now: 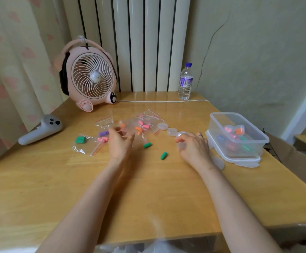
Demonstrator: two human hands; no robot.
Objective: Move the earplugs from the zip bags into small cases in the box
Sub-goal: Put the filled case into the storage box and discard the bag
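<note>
Earplugs [142, 125] mostly sat in zip bags [103, 122] on the wooden table [148, 198] left of the clear box [227, 113], with two green ones [147, 145] loose nearer the box, and a pink fan [92, 77] and a radiator [139, 42] further back-left. That box held small cases [238, 131] with pink, orange, green and blue plugs in them, and two more cases [162, 126] sat just left of it. Left hand [120, 143] hung loose-fingered over the bags grabbing nothing, while the right hand [194, 147], right beside the box, had its fingers curled round a clear case [181, 145].
</note>
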